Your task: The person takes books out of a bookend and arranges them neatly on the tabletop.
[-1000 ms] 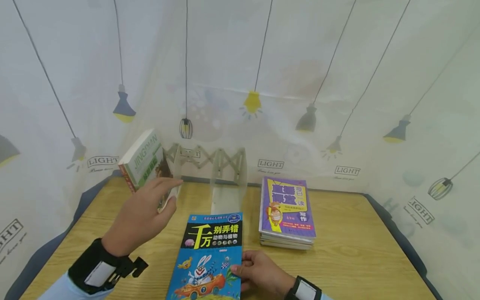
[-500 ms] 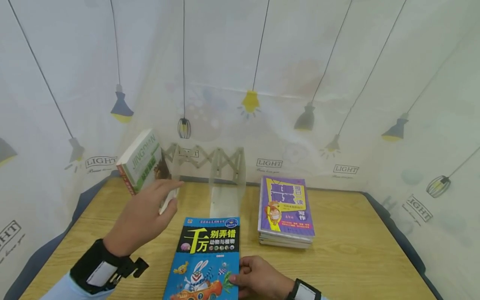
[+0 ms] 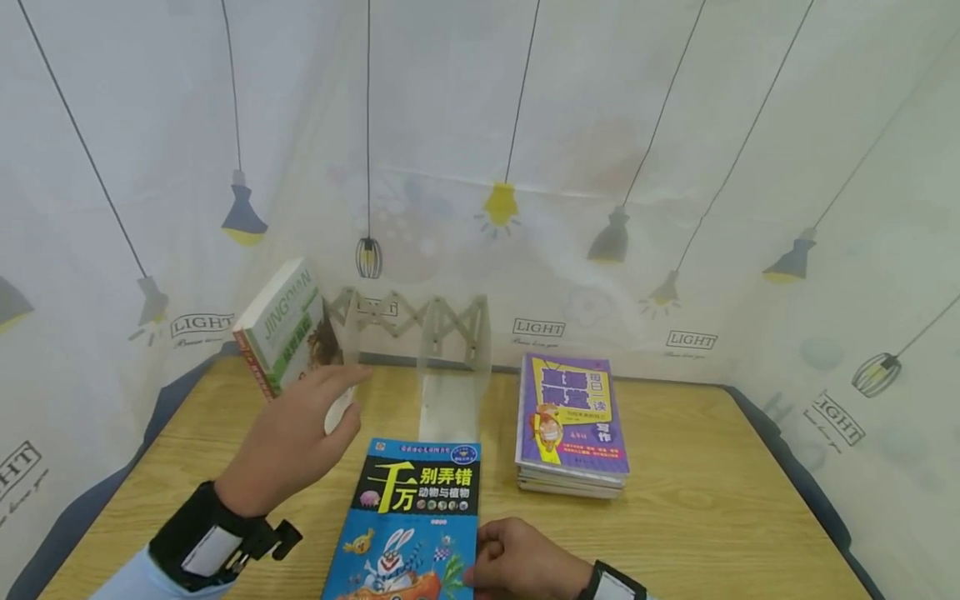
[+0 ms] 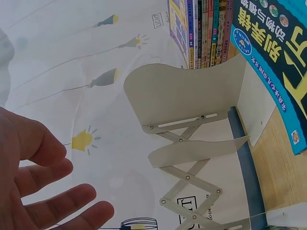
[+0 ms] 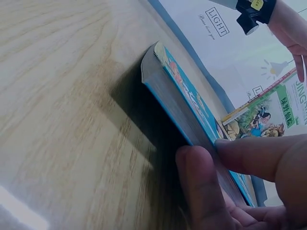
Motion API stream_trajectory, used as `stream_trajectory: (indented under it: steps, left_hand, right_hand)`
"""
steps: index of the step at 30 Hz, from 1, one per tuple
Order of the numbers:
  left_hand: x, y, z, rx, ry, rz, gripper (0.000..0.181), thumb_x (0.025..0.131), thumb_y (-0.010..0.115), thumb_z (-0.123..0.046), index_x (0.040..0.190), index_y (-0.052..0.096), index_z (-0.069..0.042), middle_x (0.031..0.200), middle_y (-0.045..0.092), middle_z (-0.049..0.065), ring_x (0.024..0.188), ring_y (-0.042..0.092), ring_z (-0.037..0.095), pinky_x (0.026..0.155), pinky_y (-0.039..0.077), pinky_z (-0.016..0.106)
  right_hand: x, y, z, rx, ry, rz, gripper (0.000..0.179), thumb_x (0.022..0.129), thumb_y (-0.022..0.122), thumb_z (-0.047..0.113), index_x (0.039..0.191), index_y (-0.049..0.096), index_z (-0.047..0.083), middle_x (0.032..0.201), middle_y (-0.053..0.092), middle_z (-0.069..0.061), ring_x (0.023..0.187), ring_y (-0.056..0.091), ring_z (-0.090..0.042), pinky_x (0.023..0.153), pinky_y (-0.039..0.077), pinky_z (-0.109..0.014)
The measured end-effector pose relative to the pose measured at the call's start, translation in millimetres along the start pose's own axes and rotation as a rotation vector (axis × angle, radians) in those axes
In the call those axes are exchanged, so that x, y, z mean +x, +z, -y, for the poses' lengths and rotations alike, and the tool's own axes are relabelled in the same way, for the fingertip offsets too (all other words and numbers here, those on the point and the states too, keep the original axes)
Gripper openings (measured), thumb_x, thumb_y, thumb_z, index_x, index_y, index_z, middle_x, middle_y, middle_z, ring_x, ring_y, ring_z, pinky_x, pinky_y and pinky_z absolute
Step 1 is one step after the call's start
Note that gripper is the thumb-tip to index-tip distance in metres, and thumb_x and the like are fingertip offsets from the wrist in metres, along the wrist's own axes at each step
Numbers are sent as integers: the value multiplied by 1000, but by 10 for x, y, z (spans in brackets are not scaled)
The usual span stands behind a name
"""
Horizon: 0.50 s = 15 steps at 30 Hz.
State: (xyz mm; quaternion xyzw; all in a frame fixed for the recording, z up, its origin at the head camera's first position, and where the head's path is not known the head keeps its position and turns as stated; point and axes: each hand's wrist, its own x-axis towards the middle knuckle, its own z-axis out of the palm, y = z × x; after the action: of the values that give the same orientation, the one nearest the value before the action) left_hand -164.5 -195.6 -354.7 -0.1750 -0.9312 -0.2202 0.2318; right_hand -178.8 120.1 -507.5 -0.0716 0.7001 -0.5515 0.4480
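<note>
My right hand (image 3: 528,562) pinches the right edge of a blue and black picture book (image 3: 408,525) with a rabbit on its cover. In the right wrist view, thumb and fingers press either side of its page edge (image 5: 177,103), and the book's shadow falls on the table. My left hand (image 3: 288,437) hovers with relaxed fingers and nothing in its grasp, in front of white and green books (image 3: 281,329) leaning at the left end of a folding bookend (image 3: 457,333). The left wrist view shows that bookend's pale plates (image 4: 182,91) and crossed struts, with the fingers apart from them.
To the right lies a stack of books topped by a purple cover (image 3: 573,417). The wooden table (image 3: 712,500) ends at the back against a curtain (image 3: 675,125) printed with lamps. A dark edge (image 3: 795,467) runs along the table's right side.
The blue picture book and my right hand have come slightly down and toward me. My left hand has shifted a little down and right, its fingers still loose.
</note>
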Motion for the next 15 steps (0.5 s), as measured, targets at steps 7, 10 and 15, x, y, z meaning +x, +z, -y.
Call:
stream_trajectory:
  steps: [7,10,15]
  left_hand:
    - [5,50,5,8,21,-6,36,99,58,-20,133,64,-11,131,65,10,117,63,29,88,56,49]
    - [6,62,-6,16,22,-3,35,99,58,-20,132,64,-11,130,65,10,117,63,28,90,55,50]
    - [11,72,-20,14,17,8,35,99,59,-20,132,65,-11,130,65,10,119,62,29,95,53,51]
  right_hand:
    - [-135,66,145,-43,1,14,36,92,70,11,125,63,-2,96,74,-8,89,71,-11,79,60,-28]
    - [-201,95,206,-60,21,17,37,93,69,12,127,62,-2,97,75,-6,88,70,-9,79,59,-26]
    - [-251,147,225,-47,33,-21,36,94,68,10,128,63,-1,97,75,-8,84,69,-10,77,59,-26]
